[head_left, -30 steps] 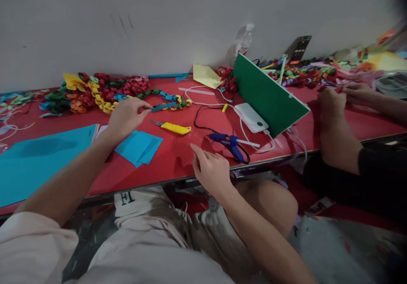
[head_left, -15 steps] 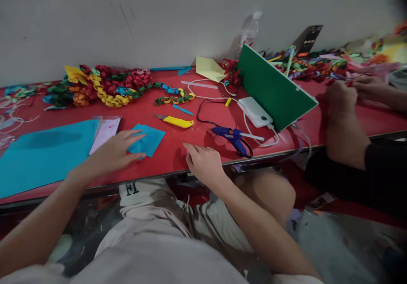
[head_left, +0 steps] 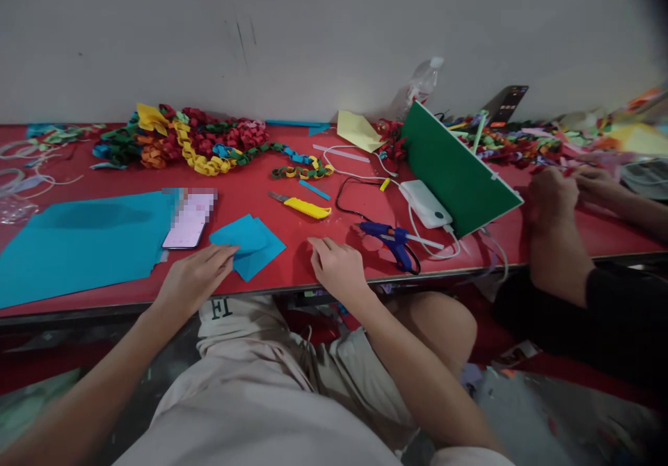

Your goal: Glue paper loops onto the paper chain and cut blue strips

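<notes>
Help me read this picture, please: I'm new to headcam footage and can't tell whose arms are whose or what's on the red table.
The camera sits on a person's head and looks down at their own two bare hands; there is no machine. Their left hand rests with its fingertips on a small folded blue paper, gripping nothing. Their right hand lies flat on the red table, empty. The arms at the far right belong to another person working beside them. On the table lie a large blue sheet, a phone, a yellow utility knife, a blue glue gun, a white power bank, a leaning green board and a multicoloured paper chain along the wall.
</notes>
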Tool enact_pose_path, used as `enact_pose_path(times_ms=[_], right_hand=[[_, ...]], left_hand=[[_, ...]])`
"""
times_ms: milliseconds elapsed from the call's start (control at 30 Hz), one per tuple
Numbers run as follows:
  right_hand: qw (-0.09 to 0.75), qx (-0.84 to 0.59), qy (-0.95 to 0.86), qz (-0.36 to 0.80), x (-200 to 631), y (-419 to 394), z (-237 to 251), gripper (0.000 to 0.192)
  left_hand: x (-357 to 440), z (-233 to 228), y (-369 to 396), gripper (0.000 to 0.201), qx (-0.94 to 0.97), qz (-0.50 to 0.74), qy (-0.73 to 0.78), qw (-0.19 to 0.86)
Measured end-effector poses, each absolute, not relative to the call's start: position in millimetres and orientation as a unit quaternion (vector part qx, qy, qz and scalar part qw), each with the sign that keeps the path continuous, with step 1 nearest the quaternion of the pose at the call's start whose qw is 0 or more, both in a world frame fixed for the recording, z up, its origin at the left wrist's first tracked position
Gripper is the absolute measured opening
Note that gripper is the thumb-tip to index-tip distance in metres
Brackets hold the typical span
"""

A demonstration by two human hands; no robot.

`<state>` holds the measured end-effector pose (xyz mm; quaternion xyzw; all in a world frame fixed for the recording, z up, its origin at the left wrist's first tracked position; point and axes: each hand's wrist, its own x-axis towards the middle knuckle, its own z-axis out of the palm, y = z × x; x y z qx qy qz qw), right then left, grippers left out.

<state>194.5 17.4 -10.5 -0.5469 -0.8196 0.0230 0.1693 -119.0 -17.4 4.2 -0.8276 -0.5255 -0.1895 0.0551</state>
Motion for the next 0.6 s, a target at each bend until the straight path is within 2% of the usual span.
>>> enact_pose_path(times_ms=[133,200,267,333,400,600], right_hand=[[0.304,-0.497,-0.805,0.113,188.5,20.0,4.8,0.042],[0.389,-0.445,-0.778,0.213,186.4,24.2,13.4,0.055],[0.445,-0.394,-0.734,0.329,186.6,30.5,18.4,0.059],[0.469,-0.390,-0.677,0.413,189.5,37.2,19.1,0.048],[0.477,-0.430,-0.629,0.438,194.4,42.2,17.0,0.042],[0.458,-0.476,-0.605,0.445,206.7,48.0,9.5,0.037]], left_hand=[[-94.0,30.3,-19.8,0.014,-0.760,-0.349,-0.545,0.061],[-74.3,40.3,-18.0,0.010,-0.705,-0.428,-0.564,-0.035],[-52.9,43.2,-11.5,0.020,-0.652,-0.471,-0.562,-0.192],[-33.8,40.4,-0.4,0.032,-0.617,-0.463,-0.548,-0.326],[-19.9,35.8,13.8,0.037,-0.613,-0.431,-0.539,-0.383],[-6.5,27.0,64.0,0.038,-0.645,-0.417,-0.518,-0.377]])
